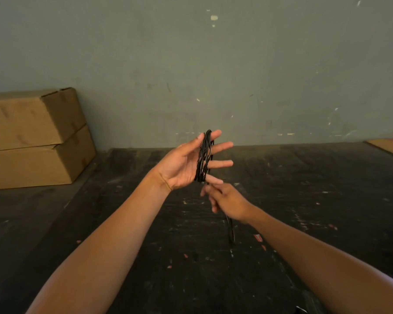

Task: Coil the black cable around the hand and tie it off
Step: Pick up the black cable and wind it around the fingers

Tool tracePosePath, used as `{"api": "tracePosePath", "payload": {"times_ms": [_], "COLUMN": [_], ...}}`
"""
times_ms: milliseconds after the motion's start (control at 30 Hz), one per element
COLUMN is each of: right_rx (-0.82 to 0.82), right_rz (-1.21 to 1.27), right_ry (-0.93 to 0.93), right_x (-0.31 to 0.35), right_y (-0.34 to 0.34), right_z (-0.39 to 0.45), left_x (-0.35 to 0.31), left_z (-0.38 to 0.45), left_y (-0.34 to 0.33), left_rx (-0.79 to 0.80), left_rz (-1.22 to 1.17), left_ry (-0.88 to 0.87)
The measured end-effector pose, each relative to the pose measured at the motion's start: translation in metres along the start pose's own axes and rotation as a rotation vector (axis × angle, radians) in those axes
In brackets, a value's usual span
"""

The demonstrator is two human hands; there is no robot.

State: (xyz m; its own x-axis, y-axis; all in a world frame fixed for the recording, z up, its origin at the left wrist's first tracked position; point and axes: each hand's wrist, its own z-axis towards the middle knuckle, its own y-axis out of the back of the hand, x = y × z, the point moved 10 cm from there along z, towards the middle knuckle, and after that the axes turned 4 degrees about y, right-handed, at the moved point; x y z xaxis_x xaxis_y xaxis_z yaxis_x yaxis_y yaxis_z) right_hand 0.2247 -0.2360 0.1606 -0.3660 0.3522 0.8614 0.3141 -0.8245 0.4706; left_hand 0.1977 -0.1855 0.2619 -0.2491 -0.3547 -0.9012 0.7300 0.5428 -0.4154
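Several thin loops of black cable (204,155) ring the spread fingers of the left hand (186,164) above the worktop (123,223); right hand (227,203) pinches the limp, light tail below: best gripped close to the coil.

You are in what looks like a storeroom or bare workshop corner. Take the stacked cardboard boxes (32,137) as your landmark: two plain brown cartons, one on top of the other, pushed against a grey-green wall (236,64) whose paint is chipped and scuffed. From the foot of the boxes a dark, scratched surface (145,257) spreads to the right, flecked with paint and bits of debris. Far to the right of the boxes, a flat sheet of cardboard (390,147) lies by the wall.
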Motion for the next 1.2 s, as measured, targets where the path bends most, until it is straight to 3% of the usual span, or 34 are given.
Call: {"api": "tracePosePath", "payload": {"times_ms": [233,433,733,967,1200], "right_rx": [0.068,0.17,0.268,0.068,-0.088], "right_rz": [0.064,0.021,-0.213,-0.246,-0.226], "right_ry": [-0.026,-0.007,0.011,0.033,0.065], "right_x": [0.012,0.033,0.088,0.13,0.136], "right_y": [-0.023,-0.038,-0.014,0.057,0.096], "right_z": [-0.006,-0.019,-0.024,0.003,0.026], "left_x": [-0.002,-0.003,0.008,0.032,0.037], "left_z": [0.002,-0.002,-0.004,-0.012,-0.016], "left_y": [0.01,0.042,0.067,0.077,0.059], "left_rx": [-0.035,-0.23,-0.37,-0.394,-0.286], "left_rz": [-0.044,-0.03,0.003,0.065,0.087], "left_ry": [-0.038,-0.046,-0.049,0.055,0.105]}}
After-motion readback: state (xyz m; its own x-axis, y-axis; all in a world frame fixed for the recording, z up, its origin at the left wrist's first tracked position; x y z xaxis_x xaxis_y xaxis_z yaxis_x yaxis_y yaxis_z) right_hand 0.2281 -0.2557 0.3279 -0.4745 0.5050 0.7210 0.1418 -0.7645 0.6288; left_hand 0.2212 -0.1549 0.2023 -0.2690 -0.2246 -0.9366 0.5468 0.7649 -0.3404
